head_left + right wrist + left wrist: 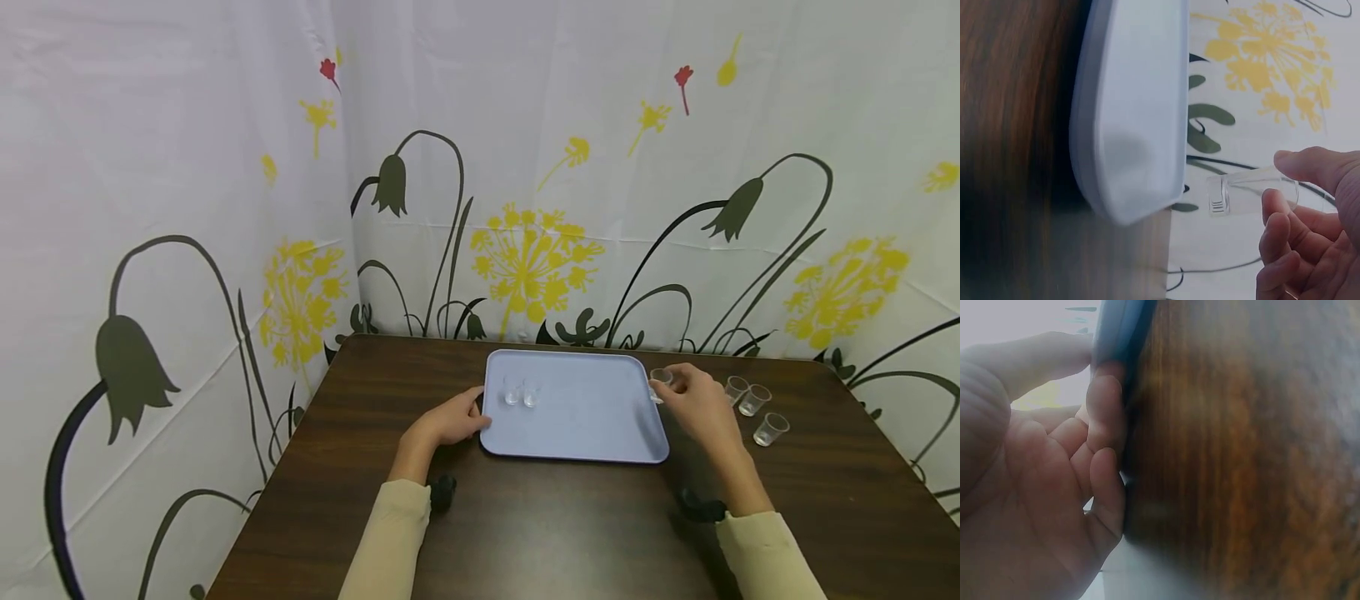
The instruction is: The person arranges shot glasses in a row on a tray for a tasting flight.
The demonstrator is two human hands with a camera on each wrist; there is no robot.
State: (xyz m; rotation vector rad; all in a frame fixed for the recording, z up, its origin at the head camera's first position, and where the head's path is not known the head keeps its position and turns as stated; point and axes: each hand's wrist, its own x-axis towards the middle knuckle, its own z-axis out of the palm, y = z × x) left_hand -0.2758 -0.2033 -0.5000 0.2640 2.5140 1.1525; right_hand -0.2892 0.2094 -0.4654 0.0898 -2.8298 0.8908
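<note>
My left hand (452,419) pinches the left rim of a light blue tray (577,433). In the left wrist view its thumb is on one side of the rim and its fingertips (1105,403) on the other. Two small clear shot glasses (512,391) stand side by side on the left part of the tray. My right hand (697,402) holds another shot glass (1250,192) between thumb and fingers, beside the tray's right rim. In the right wrist view that glass hangs above table level, apart from the tray.
To the right of my right hand, several more clear shot glasses (771,429) stand on the dark wooden table (555,533). A white curtain (525,100) printed with flowers hangs behind the table's back edge and along its left side.
</note>
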